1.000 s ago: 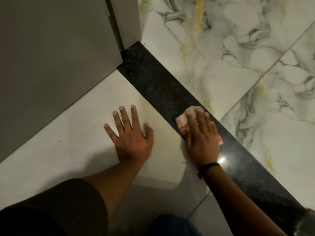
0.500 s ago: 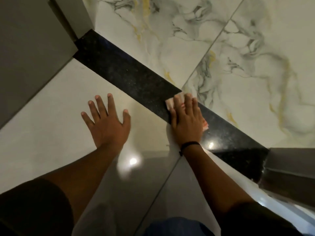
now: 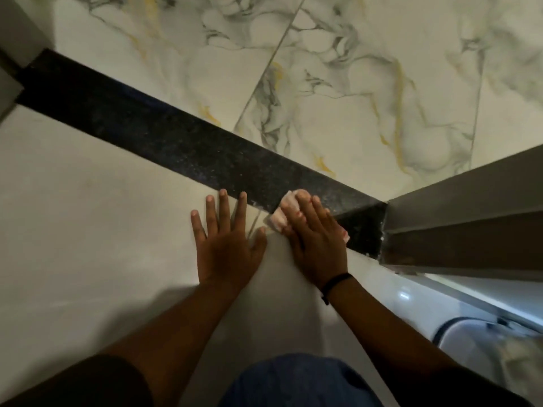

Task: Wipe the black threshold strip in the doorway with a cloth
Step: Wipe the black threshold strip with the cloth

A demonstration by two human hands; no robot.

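The black speckled threshold strip (image 3: pixel 164 133) runs diagonally from the upper left to the door frame at the right. My right hand (image 3: pixel 316 239) presses flat on a pale pink-and-white cloth (image 3: pixel 280 214) at the strip's near edge, close to its right end. The cloth peeks out past my fingertips and beside my palm. A black band circles that wrist. My left hand (image 3: pixel 227 242) lies flat with fingers spread on the plain light tile just left of the cloth, its fingertips almost at the strip's edge.
A grey door frame (image 3: pixel 470 212) closes off the strip's right end, another grey frame (image 3: pixel 11 54) stands at the far left. White marble tile with grey and gold veins (image 3: pixel 367 83) lies beyond the strip. A blue-clad knee (image 3: pixel 296 380) is at the bottom.
My right hand slid the cloth along the strip toward the right door frame. The view swung right, and my left hand now rests closer to the right hand.
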